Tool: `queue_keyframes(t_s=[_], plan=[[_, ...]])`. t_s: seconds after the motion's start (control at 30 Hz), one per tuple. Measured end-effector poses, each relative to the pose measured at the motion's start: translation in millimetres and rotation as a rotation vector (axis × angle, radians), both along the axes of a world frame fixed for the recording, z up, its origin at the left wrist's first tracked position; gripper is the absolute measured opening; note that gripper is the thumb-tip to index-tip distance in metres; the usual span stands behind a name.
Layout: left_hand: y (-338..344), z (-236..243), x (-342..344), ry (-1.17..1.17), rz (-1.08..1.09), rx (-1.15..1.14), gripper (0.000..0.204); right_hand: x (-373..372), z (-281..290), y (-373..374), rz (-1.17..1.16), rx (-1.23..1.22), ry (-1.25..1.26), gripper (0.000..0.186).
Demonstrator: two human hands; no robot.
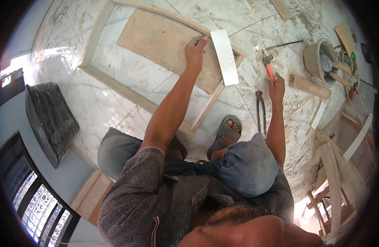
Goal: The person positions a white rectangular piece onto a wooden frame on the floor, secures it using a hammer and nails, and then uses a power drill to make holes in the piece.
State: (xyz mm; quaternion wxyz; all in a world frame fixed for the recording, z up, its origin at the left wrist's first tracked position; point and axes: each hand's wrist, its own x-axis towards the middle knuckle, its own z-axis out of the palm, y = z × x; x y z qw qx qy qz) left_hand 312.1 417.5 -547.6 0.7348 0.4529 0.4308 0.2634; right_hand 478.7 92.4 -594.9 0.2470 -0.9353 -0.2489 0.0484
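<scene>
My left hand is closed near the top rail of a rectangular wooden frame on the floor, just left of a white board lying across the frame's corner; what its fingers hold is hidden. A brown panel lies inside the frame. My right hand grips the orange handle of a hammer at the frame's right. Metal pincers lie just below, near my sandalled foot.
A dark rod, a short timber piece and a bucket with tools are at the right. Wood offcuts are heaped lower right. A black plastic tub stands by the left wall.
</scene>
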Motion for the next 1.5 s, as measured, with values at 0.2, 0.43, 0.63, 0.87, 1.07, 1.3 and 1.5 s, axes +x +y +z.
queue_keyframes(t_s=[0.2,0.43,0.63,0.87,1.07,1.3,1.5], plan=[[11.9,-5.5,32.7,-0.001,-0.035,0.213,0.030,5.9,-1.2,-23.0,0.059,-0.148,0.091,0.034],[13.4,-19.5,30.2,0.051,-0.015,0.249,0.029,-27.0,56.9,12.4,-0.212,0.174,0.444,0.032],[5.1,-40.6,39.5,0.075,0.026,0.294,0.030,-62.3,105.1,44.0,-0.107,0.437,0.650,0.034],[-0.4,-51.3,43.9,-0.022,0.066,0.266,0.030,-88.0,110.6,61.1,-0.002,0.442,0.833,0.030],[-7.0,-43.9,43.3,0.121,0.109,0.318,0.029,-102.4,144.6,93.1,0.105,0.477,0.920,0.036],[-11.1,-44.0,49.5,0.076,0.162,0.370,0.025,-90.8,114.5,100.9,0.282,0.154,0.581,0.048],[-8.5,-47.6,41.3,0.151,0.107,0.478,0.020,-90.9,139.7,122.2,0.211,0.118,0.736,0.046]])
